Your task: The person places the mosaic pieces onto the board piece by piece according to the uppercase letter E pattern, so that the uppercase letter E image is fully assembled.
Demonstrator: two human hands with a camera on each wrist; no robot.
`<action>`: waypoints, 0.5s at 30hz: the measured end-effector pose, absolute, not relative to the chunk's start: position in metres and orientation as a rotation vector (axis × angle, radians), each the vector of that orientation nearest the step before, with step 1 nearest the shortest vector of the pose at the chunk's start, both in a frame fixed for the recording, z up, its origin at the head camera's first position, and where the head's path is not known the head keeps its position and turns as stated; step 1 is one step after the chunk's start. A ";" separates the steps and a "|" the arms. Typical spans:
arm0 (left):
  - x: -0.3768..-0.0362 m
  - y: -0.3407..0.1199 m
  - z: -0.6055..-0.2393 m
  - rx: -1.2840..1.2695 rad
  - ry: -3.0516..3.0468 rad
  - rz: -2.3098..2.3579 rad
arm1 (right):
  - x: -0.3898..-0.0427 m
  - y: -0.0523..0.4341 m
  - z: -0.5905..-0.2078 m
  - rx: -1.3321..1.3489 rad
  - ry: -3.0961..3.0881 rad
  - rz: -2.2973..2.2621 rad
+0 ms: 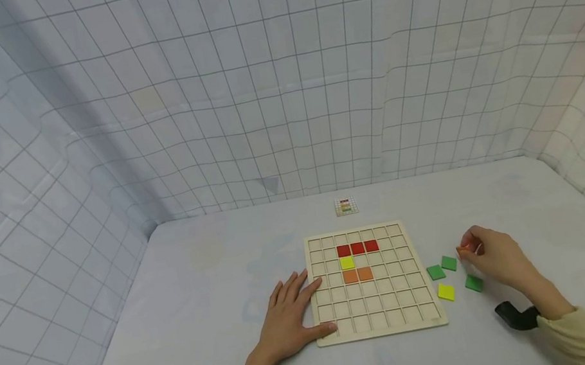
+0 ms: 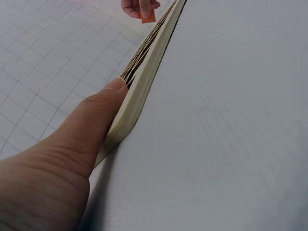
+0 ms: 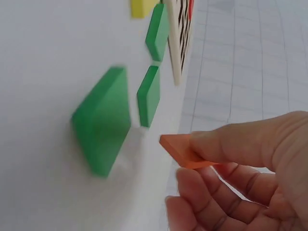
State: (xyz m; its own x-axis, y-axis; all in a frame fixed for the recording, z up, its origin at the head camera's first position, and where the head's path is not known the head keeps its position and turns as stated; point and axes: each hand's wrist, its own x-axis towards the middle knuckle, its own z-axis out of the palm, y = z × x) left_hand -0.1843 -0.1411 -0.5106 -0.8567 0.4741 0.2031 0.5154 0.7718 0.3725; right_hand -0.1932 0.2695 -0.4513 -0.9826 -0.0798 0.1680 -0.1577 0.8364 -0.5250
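the right hand [image 1: 496,257] pinches an orange tile [image 3: 180,151] between thumb and fingertips, lifted beside 3 green tiles [image 1: 448,262], while the left hand [image 1: 287,320] lies flat, fingers straight, against the wooden grid board [image 1: 379,325].

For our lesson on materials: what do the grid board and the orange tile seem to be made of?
Grid board: probably pale unfinished wood; the left wrist view shows a layered edge like plywood. Orange tile, pinched by the right hand: matte, evenly coloured, thick slab, perhaps painted wood or plastic; it is unclear which.
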 end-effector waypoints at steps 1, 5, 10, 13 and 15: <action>-0.184 -0.141 -0.510 -0.801 -2.864 -0.646 | -0.194 0.265 -0.451 0.200 -2.855 0.841; -0.184 -0.141 -0.510 -0.801 -2.859 -0.653 | -0.198 0.247 -0.451 0.315 -2.770 0.863; -0.183 -0.142 -0.509 -0.800 -2.853 -0.646 | -0.204 0.218 -0.455 0.476 -2.711 0.931; -0.183 -0.142 -0.510 -0.796 -2.860 -0.648 | -0.207 0.201 -0.458 0.549 -2.726 0.970; -0.183 -0.141 -0.510 -0.794 -2.868 -0.653 | -0.209 0.191 -0.458 0.594 -2.742 0.980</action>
State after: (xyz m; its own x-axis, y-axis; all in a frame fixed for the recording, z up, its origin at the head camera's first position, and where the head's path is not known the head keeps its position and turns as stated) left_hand -0.1832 -0.1410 -0.5105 -0.8600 0.4690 0.2011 0.5099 0.7729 0.3777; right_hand -0.2095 0.1906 -0.4584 -0.9063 -0.3103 0.2868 -0.4218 0.7047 -0.5705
